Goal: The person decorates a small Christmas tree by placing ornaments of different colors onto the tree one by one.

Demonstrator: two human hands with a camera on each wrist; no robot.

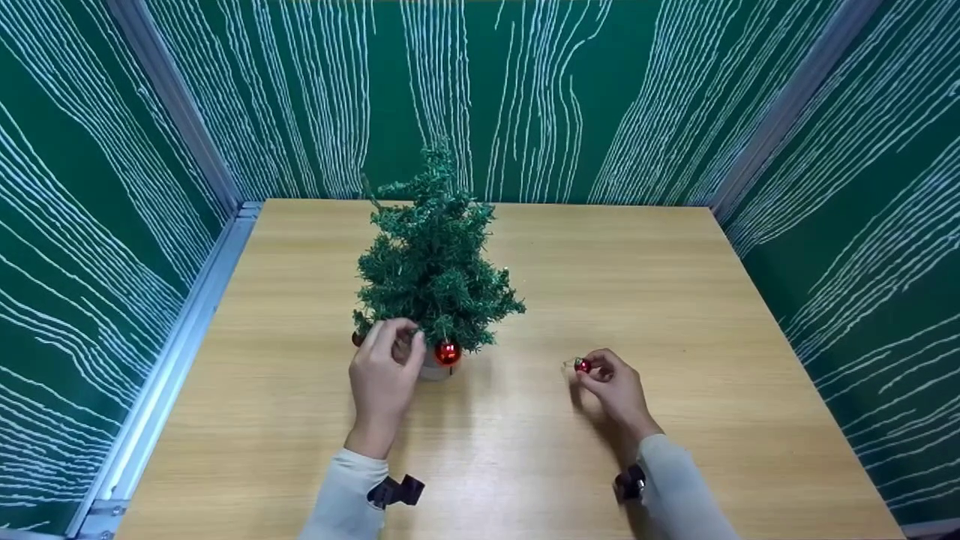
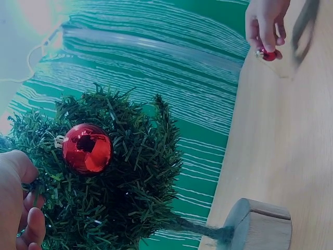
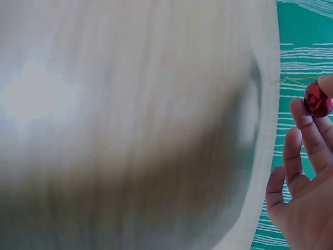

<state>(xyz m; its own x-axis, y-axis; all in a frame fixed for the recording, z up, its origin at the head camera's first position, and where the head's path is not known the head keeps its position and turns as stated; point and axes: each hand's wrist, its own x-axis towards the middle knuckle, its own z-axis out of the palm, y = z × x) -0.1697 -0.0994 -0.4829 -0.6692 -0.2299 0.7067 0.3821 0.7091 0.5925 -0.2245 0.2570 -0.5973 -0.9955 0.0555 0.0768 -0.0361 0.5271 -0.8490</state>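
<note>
A small green artificial Christmas tree stands upright left of the table's middle. At its lower front edge, my left hand pinches a branch tip between thumb and fingers. Just right of that hand, a shiny red bauble hangs low on the tree. Another dark red ball peeks out behind the left hand, mostly hidden. Off to the right of the tree, my right hand holds a smaller red bauble between thumb and fingertips. From this one's cap a thin gold string loop sticks out.
The tree's trunk goes into a round wooden base on the light wooden table. Green panels with white wavy lines close off the back and both sides, joined by metal corner posts.
</note>
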